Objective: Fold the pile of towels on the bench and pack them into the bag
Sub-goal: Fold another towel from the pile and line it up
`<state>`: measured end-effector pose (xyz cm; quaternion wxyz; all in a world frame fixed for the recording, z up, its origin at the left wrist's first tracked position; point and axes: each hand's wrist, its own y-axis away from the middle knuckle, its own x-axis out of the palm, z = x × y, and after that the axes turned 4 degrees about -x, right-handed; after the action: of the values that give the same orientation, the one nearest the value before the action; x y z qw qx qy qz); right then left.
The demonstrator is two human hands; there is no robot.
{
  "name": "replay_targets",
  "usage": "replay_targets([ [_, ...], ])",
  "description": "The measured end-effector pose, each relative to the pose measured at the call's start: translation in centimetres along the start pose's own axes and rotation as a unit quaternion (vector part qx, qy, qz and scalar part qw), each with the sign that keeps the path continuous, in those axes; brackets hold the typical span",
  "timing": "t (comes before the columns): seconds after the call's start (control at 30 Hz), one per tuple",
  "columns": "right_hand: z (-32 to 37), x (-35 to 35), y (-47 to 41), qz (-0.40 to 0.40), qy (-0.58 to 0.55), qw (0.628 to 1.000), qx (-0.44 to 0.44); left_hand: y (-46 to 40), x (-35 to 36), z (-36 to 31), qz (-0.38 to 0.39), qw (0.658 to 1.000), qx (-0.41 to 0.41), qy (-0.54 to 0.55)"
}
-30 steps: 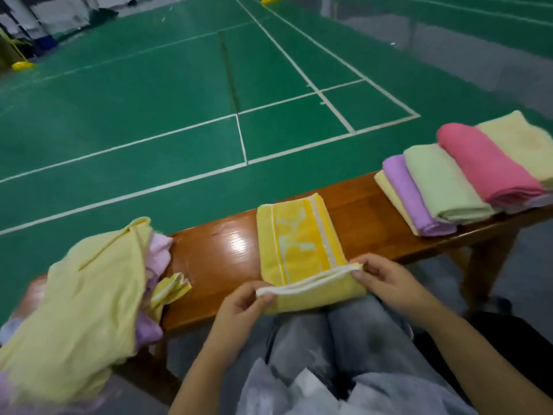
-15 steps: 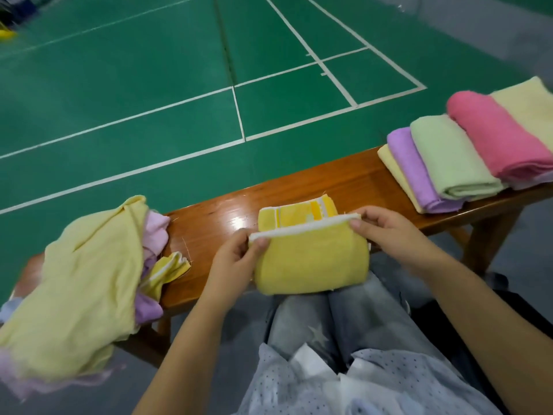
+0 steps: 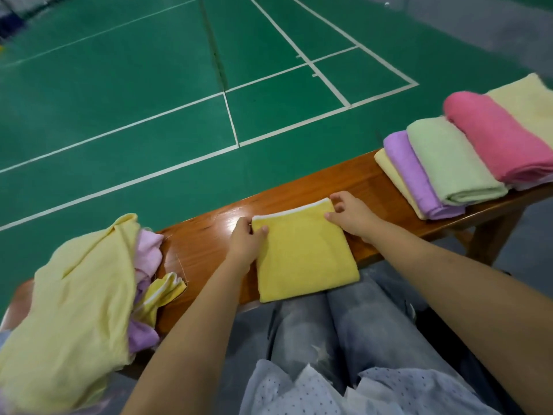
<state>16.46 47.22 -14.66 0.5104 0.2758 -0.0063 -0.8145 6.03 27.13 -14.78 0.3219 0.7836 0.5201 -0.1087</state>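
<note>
- Court floor: green with white lines, fills the far half of the view.
- Bench: glossy brown wood, runs left to right across the middle, just in front of the person's knees.
- Pile: unfolded towels heaped on the bench's left end. Pale yellow one on top; lilac and pink cloth and a yellow-white corner stick out on its right side.
- Folded row: on the bench's right end, overlapping and leaning. From left: pale yellow, purple, light green, pink, cream.
- Yellow towel: folded to a rough square, mid-bench between pile and row. White-trimmed edge on the far side; near edge overhangs the bench toward the knees.
- Left hand: at the towel's far left corner, thumb on top of the cloth, fingers round the edge. Grasping the corner.
- Right hand: at the towel's far right corner, thumb on top, fingertips at the trimmed edge. Pinching that corner.
- Jeans: grey-blue, below the towel.
- Bag: cannot identify in view.
</note>
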Motion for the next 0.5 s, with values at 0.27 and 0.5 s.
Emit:
replay_targets([
  [0.27, -0.9, 1.0, -0.4, -0.037, 0.068, 0.996, -0.048, -0.2, 0.2, 0.6, -0.055, 0.998, 0.011, 0.017],
  [0.5, -1.2, -0.7, 2.7, -0.088, 0.167, 0.972, -0.139, 4.9, -0.4, 1.4, -0.059, 0.935, 0.300, -0.181],
])
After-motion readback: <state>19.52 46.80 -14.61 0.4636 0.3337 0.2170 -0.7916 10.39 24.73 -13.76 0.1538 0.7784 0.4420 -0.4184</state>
